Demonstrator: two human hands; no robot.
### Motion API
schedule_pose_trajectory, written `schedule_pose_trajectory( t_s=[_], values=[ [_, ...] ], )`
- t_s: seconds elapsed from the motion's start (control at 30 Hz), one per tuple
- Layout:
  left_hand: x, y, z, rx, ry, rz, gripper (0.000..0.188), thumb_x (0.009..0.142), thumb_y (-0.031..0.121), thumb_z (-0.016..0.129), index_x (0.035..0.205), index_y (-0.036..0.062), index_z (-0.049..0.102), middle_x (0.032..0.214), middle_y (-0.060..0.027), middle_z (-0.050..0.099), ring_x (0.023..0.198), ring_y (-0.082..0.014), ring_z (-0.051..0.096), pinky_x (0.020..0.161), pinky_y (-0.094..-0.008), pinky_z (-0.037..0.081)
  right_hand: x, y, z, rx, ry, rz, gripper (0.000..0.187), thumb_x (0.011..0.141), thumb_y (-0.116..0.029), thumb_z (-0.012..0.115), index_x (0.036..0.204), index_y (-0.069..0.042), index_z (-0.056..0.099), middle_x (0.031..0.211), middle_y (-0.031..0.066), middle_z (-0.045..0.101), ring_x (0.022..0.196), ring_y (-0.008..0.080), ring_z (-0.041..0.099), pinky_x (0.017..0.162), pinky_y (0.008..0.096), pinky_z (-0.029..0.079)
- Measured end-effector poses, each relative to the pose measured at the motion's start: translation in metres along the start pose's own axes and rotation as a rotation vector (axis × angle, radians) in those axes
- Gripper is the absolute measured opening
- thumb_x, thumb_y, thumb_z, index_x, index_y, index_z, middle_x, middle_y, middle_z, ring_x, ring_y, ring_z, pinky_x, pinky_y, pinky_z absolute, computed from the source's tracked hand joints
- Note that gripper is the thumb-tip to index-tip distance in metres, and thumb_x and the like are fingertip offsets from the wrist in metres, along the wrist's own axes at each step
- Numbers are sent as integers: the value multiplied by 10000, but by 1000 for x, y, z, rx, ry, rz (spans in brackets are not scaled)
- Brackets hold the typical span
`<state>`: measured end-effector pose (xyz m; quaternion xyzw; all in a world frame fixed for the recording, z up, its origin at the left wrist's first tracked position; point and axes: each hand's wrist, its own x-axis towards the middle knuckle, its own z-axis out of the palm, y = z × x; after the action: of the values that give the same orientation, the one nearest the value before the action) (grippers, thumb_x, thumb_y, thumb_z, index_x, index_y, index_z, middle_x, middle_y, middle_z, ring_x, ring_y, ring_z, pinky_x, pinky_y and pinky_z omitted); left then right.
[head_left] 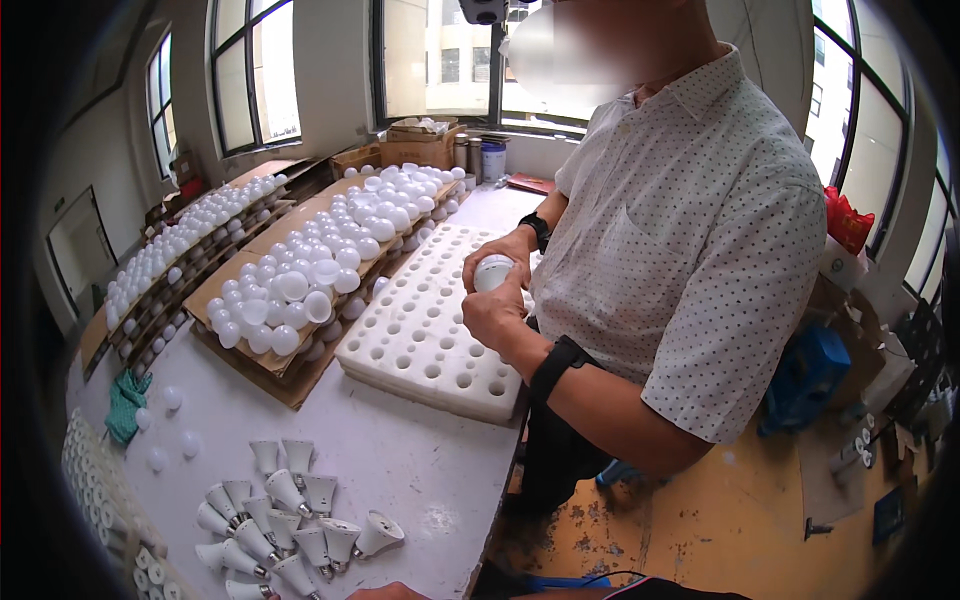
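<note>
A sliver of my right hand [388,593] shows at the lower edge, by the front of the table. Its fingers are cut off by the frame, so what they do is hidden. A strip of forearm and a dark sleeve [680,591] lie to its right. My left hand is out of view. Nearest my right hand is a loose pile of white, cone-shaped LED bulb bases [290,520] with metal screw ends. Across the table a co-worker in a dotted white shirt [690,230] holds a white bulb part [492,272] between both hands.
A white foam tray [425,388] with rows of holes lies before the co-worker. Cardboard sheets [262,362] carry many white bulb covers [290,286]. A green cloth [126,405] and a few loose covers lie left. A blue stool [808,375] stands right.
</note>
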<state>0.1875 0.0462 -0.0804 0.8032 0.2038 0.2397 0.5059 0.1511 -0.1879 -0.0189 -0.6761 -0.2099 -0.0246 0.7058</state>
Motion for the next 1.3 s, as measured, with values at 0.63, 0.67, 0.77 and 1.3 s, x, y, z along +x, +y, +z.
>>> schedule_pose_trajectory(
  t_s=[0.63, 0.67, 0.77, 1.3],
  values=[
    [-5, 11, -2, 35, 3, -75, 184, 809, 30, 467, 957, 10, 574, 778, -88, 590, 569, -159, 544, 470, -265, 421, 1, -13, 2, -91, -13, -40, 221, 790, -191, 610, 940, -27, 606, 855, 128, 620, 743, 240, 606, 654, 314, 468],
    [-5, 11, -2, 35, 4, -77, 184, 809, 30, 467, 957, 10, 574, 778, -88, 590, 569, -159, 544, 470, -265, 421, 2, -14, 2, -93, -12, -42, 222, 787, -190, 614, 937, -27, 607, 863, 130, 619, 751, 243, 605, 660, 316, 468],
    [-5, 11, -2, 63, 16, 13, 181, 811, 45, 471, 952, 35, 584, 745, -80, 588, 556, -151, 541, 444, -255, 411, 0, -16, 4, -114, -11, -51, 222, 784, -190, 619, 933, -26, 608, 866, 131, 619, 756, 245, 604, 661, 317, 467],
    [0, -5, -28, -568, 58, -353, 234, 797, 134, 491, 998, 31, 552, 860, -56, 561, 705, -145, 502, 594, -258, 399, -1, -22, 11, -205, -118, 23, 253, 760, -203, 648, 940, -30, 607, 828, 134, 621, 700, 219, 606, 608, 305, 464]
  ],
)
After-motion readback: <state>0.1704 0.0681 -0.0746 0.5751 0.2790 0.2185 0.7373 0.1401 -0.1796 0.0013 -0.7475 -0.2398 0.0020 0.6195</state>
